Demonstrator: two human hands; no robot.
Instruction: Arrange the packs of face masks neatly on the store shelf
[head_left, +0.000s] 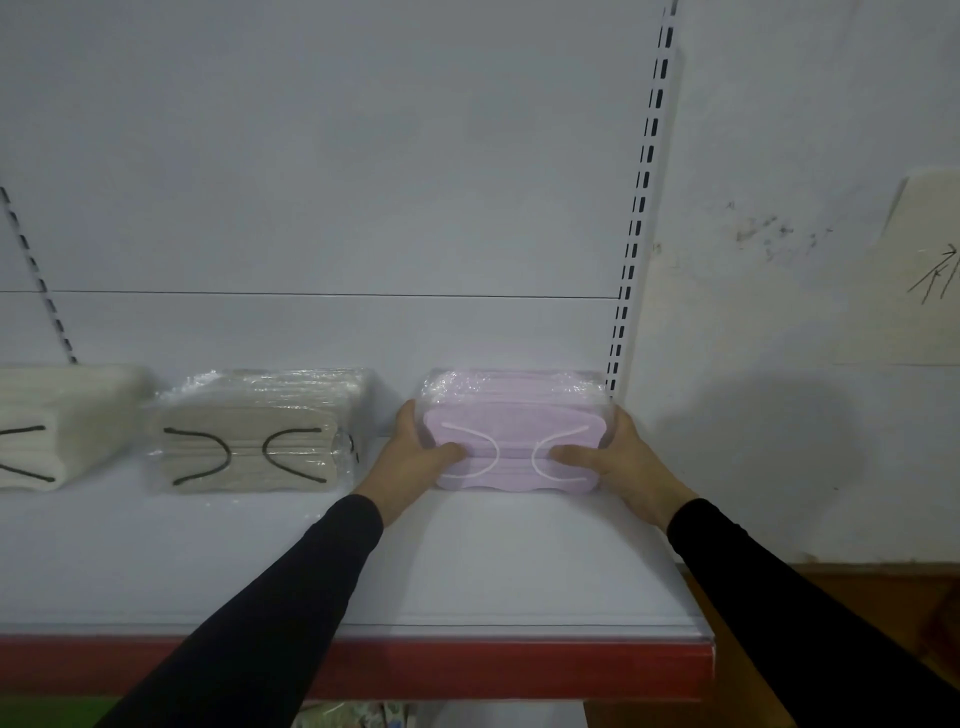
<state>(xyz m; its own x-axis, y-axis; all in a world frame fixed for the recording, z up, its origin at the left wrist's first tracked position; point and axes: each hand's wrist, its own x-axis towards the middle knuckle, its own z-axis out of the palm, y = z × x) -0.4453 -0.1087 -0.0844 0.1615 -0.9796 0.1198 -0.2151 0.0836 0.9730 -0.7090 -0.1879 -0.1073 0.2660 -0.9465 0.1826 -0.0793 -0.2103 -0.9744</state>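
Note:
A pink pack of face masks (514, 415) in clear wrap rests on the white shelf (467, 571) at its far right, against the back panel. My left hand (415, 457) grips its left end, thumb across the front. Its right end is held by my right hand (618, 457), thumb also on the front. A beige pack with black ear loops (254, 436) lies to the left, a small gap away. At the frame's left edge lies a white pack with black loops (47, 421), partly cut off.
The shelf has a red front edge (467, 665). A slotted white upright (641, 208) stands right behind the pink pack, with a scuffed wall (779, 312) beyond it. Another slotted upright (36, 280) stands at the far left.

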